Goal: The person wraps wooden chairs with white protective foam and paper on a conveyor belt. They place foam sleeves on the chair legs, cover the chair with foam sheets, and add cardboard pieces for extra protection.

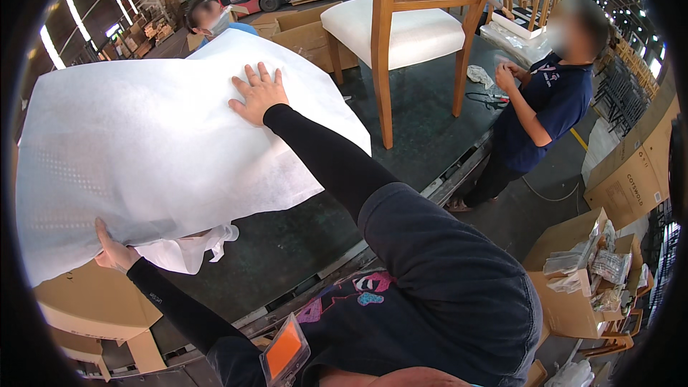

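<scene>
A large white sheet of foam wrap (143,150) lies spread over something on the dark worktable (423,122). My right hand (258,93) rests flat on the sheet's far side, fingers spread. My left hand (113,249) grips the sheet's near lower edge, where the material bunches. Both my arms wear black sleeves. What lies under the sheet is hidden.
A wooden chair (408,21) with a white seat cushion stands on the table behind the sheet. A person in a dark blue shirt (545,100) stands at the table's right. Another masked person (211,18) is behind the sheet. Cardboard boxes (573,272) sit at right and lower left.
</scene>
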A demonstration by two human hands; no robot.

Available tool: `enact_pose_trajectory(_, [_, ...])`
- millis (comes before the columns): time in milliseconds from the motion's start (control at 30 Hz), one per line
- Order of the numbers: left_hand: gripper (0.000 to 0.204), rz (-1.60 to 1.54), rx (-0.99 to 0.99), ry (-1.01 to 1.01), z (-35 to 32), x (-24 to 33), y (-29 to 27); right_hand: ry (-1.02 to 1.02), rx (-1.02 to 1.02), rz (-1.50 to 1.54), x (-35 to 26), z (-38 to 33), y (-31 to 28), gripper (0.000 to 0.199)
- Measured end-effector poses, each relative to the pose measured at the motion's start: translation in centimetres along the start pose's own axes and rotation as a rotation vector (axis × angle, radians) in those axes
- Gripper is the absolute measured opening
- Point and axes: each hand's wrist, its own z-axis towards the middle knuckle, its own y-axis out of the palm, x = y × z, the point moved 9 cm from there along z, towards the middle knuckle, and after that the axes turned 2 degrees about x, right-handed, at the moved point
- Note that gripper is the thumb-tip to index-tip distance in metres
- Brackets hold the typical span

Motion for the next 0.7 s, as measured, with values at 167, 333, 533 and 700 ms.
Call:
enact_pose_trajectory(167, [0.050, -0.016, -0.017, 0.003, 0.1, 0.2, 0.0, -0.002, -0.007, -0.010, -0.3, 0.1, 0.2, 0.065])
enact_pose_trajectory(333, [0.054, -0.026, -0.027, 0.032, -0.2, 0.7, -0.2, 0.002, -0.026, 0.002, -0.6, 0.0, 0.8, 0.066])
enact_pose_trajectory(533, [0.054, -0.027, -0.048, 0.049, -0.4, 0.8, 0.4, 0.006, -0.039, -0.078, -0.2, 0.3, 1.1, 0.066])
enact_pose_trajectory(700, [0.049, -0.022, -0.050, 0.016, -0.3, 0.9, 0.0, -0.002, -0.046, -0.063, -0.7, 0.2, 1.4, 0.067])
